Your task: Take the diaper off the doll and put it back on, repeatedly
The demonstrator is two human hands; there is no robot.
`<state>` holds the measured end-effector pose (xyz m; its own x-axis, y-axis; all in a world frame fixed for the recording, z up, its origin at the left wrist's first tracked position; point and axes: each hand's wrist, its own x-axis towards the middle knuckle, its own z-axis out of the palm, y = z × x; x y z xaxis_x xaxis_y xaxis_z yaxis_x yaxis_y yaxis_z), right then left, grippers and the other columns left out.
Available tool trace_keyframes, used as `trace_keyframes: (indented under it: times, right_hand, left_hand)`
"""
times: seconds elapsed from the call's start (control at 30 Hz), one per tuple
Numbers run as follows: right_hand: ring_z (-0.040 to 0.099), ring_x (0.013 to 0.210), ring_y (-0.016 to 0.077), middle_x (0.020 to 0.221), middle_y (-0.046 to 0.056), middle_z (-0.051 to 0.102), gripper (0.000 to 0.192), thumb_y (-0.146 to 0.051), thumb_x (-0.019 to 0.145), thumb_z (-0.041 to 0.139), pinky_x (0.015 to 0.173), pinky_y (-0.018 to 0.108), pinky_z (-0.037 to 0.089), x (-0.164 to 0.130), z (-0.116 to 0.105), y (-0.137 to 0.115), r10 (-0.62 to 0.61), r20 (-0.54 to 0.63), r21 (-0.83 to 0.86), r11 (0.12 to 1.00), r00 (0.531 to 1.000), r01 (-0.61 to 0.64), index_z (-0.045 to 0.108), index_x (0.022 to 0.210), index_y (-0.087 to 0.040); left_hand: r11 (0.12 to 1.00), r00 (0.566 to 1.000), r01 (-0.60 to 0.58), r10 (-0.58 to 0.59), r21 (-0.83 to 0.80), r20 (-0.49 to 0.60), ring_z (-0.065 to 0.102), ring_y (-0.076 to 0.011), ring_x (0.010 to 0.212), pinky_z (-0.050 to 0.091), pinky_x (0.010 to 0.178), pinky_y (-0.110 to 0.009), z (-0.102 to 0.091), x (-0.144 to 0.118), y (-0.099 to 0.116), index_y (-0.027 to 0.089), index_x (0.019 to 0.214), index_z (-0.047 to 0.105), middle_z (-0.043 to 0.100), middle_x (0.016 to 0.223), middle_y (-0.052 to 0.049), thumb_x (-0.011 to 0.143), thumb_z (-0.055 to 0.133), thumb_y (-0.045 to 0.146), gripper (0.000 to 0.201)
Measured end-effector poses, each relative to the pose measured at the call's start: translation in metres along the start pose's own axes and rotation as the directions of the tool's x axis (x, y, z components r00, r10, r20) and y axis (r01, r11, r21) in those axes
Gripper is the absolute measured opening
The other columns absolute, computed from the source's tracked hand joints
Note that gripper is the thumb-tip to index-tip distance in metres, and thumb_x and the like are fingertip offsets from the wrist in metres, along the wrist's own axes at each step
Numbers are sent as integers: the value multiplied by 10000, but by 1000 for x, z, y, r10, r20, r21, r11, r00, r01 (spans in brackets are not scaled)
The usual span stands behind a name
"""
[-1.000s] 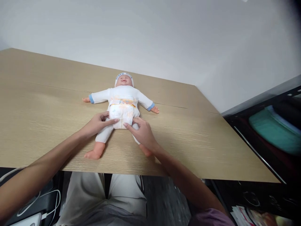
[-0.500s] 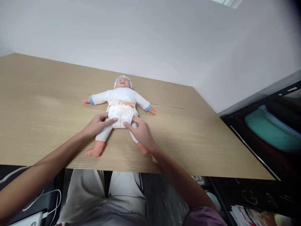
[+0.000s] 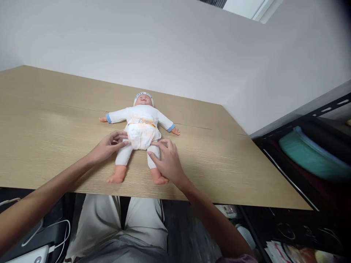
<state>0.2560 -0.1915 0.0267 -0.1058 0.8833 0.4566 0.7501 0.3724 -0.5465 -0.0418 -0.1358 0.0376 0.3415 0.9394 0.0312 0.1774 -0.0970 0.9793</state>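
**Doll flanked by both hands at the diaper**

A baby doll is laid on its back at frame centre, on a light wooden table that fills the left and middle of the picture. The head, w/ a white cap, is turned to the upper part of the frame; the feet are toward the near table edge. Arms are spread out to both sides. A white suit w/ blue cuffs is worn, and a diaper w/ an orange-yellow printed band is wrapped round the waist.

The left hand is seen left of centre, fingers loosely extended, tips at the diaper's left edge by the hip. Nothing is gripped; whether the tips actually touch the fabric cannot be told for certain.

The right hand is placed just right of centre, palm down, fingers half spread. It is laid beside, partly over, the doll's leg on that side, w/ fingertips by the diaper's lower right corner. Nothing is clasped.

At lower left, white cables are visible below the table edge. At far right, a dark shelf unit w/ a teal bundle is seen.
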Motion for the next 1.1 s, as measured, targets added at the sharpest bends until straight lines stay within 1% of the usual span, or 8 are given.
trace_keyframes:
  times: [0.2,0.33,0.5,0.67,0.77,0.93,1.0,1.1]
  right_hand:
    - [683,1005,301,1141,114,804,306,-493,1080,697,1031,481,540,49,-18,63,38,-117,-51,998,992,-45,811,1159,-220]
    - [632,1305,404,1422,231,735,502,-441,1038,691,1161,544,495,98,7,111,-3,-169,-258,965,986,-41,721,1430,-129]
    - [611,1378,425,1531,243,715,698,-590,1093,616,1167,540,487,124,32,145,5,-28,-323,946,1000,-14,598,1607,-118]
    - [684,1227,402,1346,219,801,693,-726,1138,468,1111,516,494,124,36,147,-9,-63,-294,956,998,-10,728,1423,-151]
    - [720,1120,374,1232,211,826,625,-688,1133,466,1008,465,532,127,42,130,92,-81,-229,967,992,-109,781,1259,-163]
    - [745,1009,330,1170,161,848,504,-638,1074,558,874,405,551,116,27,93,220,-38,14,975,975,-220,785,1206,-208]
    - [747,998,317,1156,130,847,528,-672,1052,599,864,401,560,97,1,82,189,-7,119,975,982,-187,778,1234,-210]
    - [740,961,290,1093,89,829,516,-673,1058,643,854,386,566,51,-51,67,84,80,186,978,993,-98,773,1246,-210]
  left_hand:
    - [935,951,-113,200,336,-236,705,-337,1234,547,1088,-507,-17,31,-18,190,1363,693,774,1325,-144,1058,700,579,495]
    - [632,859,-123,455,765,-237,530,-431,1446,386,1261,-605,-33,83,-33,158,1455,667,665,1555,-213,1056,671,511,533]
    - [420,904,-36,400,907,-150,493,-484,1476,338,1251,-607,-55,130,-47,94,1597,591,623,1622,-271,1062,601,596,734]
    - [365,919,48,348,930,-184,620,-460,1321,358,1183,-587,-50,141,-47,145,1546,642,744,1430,-252,1086,490,591,658]
    - [365,924,122,299,923,-240,703,-450,1182,410,1130,-572,-35,139,-31,148,1423,696,806,1253,-236,1064,515,587,595]
    - [548,931,222,126,806,-342,755,-395,993,519,878,-436,-18,98,19,203,1318,668,835,1108,-163,985,648,603,521]
    - [625,939,199,99,755,-330,758,-373,961,525,808,-400,-11,52,34,241,1281,657,830,1091,-121,948,684,708,575]
    - [708,959,121,97,695,-266,772,-361,913,556,746,-411,12,-52,34,256,1268,649,821,1061,-105,928,713,712,572]
